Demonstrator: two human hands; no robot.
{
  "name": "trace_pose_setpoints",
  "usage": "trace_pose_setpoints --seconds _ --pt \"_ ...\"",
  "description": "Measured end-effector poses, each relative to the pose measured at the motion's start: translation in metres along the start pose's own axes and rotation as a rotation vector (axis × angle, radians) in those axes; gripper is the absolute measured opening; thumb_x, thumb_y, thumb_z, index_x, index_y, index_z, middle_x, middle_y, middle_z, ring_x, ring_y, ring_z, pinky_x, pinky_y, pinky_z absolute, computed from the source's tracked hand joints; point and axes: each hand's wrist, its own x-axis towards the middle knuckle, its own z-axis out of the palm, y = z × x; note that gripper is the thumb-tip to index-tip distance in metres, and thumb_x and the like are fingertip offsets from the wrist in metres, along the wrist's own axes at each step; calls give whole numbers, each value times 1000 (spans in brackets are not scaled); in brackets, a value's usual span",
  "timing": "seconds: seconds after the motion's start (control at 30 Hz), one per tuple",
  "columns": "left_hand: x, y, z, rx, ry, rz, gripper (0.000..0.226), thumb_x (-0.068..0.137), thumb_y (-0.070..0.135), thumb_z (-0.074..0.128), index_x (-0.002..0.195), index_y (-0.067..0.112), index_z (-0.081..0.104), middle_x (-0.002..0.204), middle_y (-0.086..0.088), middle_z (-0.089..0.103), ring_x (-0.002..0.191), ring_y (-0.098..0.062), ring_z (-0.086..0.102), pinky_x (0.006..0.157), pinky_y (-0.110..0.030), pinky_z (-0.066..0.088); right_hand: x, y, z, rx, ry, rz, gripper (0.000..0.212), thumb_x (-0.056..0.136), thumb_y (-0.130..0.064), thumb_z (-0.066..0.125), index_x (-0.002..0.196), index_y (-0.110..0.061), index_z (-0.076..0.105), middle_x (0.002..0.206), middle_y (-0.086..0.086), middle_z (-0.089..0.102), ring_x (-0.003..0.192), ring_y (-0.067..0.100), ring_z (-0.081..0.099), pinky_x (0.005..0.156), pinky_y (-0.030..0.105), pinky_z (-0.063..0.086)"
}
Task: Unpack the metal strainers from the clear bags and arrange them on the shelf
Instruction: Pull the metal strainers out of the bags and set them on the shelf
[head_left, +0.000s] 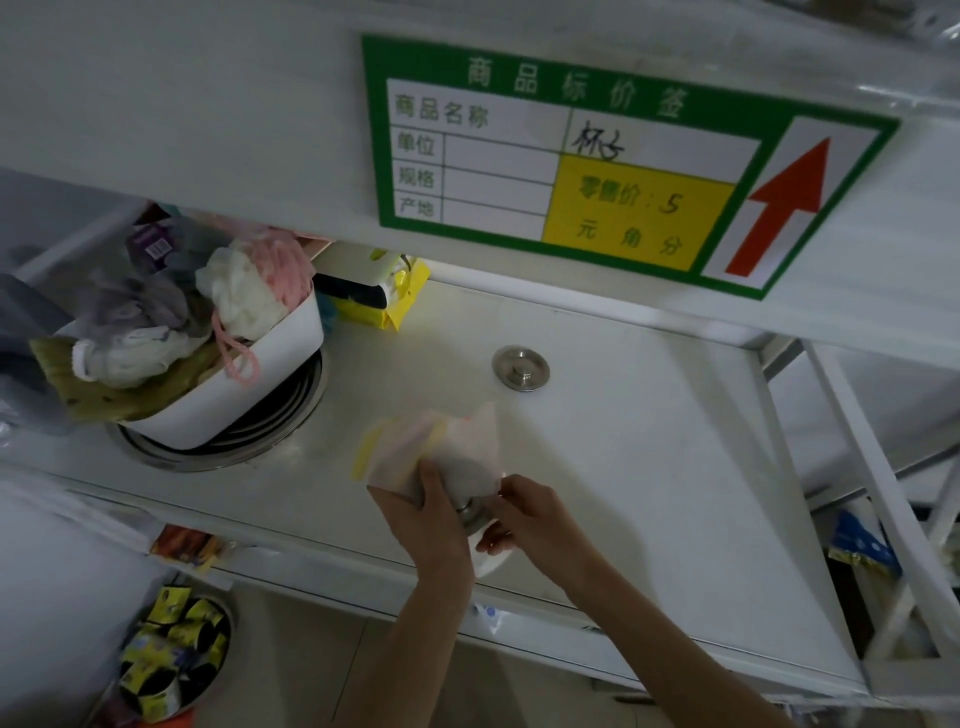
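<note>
We're mid-unpack, lower centre of frame. Left hand (434, 514) is wrapped around the clear bag (441, 452), fingers curled over its lower end, bag resting on the shelf (649, 467) with the far end pointing up-frame. Reads as an anchor grip: pin the bag so the other hand can work the opening. Right hand (524, 512) is pinched at the bag's near edge, thumb and fingertips closed on what looks like film or the rim of the bagged strainer (470, 512); can't tell which. A bit of metal shows between the two hands, so the strainer is partly exposed but still in the bag.

One unbagged strainer (521, 368) already sits flat on the shelf, centre of frame, well apart from the hands. Our guess: start of the row, next one goes beside it.

Left of frame: white tub (249, 384) of cloth items perched on a stack of metal pans (223, 441), clear of our work area. Price label (613, 166) on the shelf edge above, upper right.
</note>
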Motion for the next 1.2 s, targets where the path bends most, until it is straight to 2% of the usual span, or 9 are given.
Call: trace_pose_setpoints --seconds 0.1,0.23,0.33,0.47,0.63,0.8,0.9,1.03,1.2 --pt "2 1 -1 -48 1 -51 37 97 11 60 132 8 46 125 -8 60 109 -23 61 91 -37 55 1 3 -1 -77 -25 -22 12 91 -11 56 100 -5 61 73 7 73 66 24 72 72 34 60" --pt "21 3 -9 -45 37 11 41 95 3 61 133 -3 45 131 -18 58 112 -28 61 93 -30 55 6 2 -15 -115 31 -9 10 90 -6 56 91 -10 64 68 6 74 63 23 73 73 35 60" --pt "38 6 -18 -13 84 30 50 94 8 64 138 0 42 137 -20 54 120 -34 57 103 -50 48 26 7 -35 -206 166 -2 12 89 -13 57 88 -14 68 70 15 75 64 26 73 75 43 60" --pt "43 17 -34 -15 45 71 50 94 15 66 138 7 44 136 -16 56 119 -32 58 100 -55 49 63 13 -56 -393 377 54 19 89 -17 52 89 -10 69 69 15 75 67 24 73 57 27 49" --pt "37 29 -50 -51 -30 17 48 94 17 67 137 10 47 134 -15 59 118 -31 60 100 -57 48 96 18 -60 -471 461 74 23 92 -18 46 94 -6 66 71 16 74 70 25 72 70 32 54" --pt "30 47 -61 -120 -230 -59 45 96 19 64 138 9 51 136 -17 60 123 -33 59 102 -62 45 110 27 -57 -593 498 47 26 89 -22 43 87 -8 65 78 17 72 74 34 69 74 40 57" --pt "24 61 -64 -127 -342 -94 50 90 26 66 137 12 54 134 -13 63 123 -32 59 104 -61 44 108 26 -53 -748 506 48 22 88 -18 41 88 -6 61 88 17 68 82 37 63 67 33 47" --pt "11 76 -55 -77 -507 -124 48 88 21 68 133 7 57 129 -18 66 120 -38 60 102 -64 43 94 23 -65 -901 529 64 18 91 -13 36 92 -7 53 93 20 66 86 41 62 66 36 43" --pt "4 93 -45 41 -749 -44 34 93 14 66 127 9 62 123 -13 70 116 -32 64 97 -49 52 71 0 -66 -1079 499 2 24 87 -9 48 111 -9 50 112 14 56 102 34 58 71 39 44"
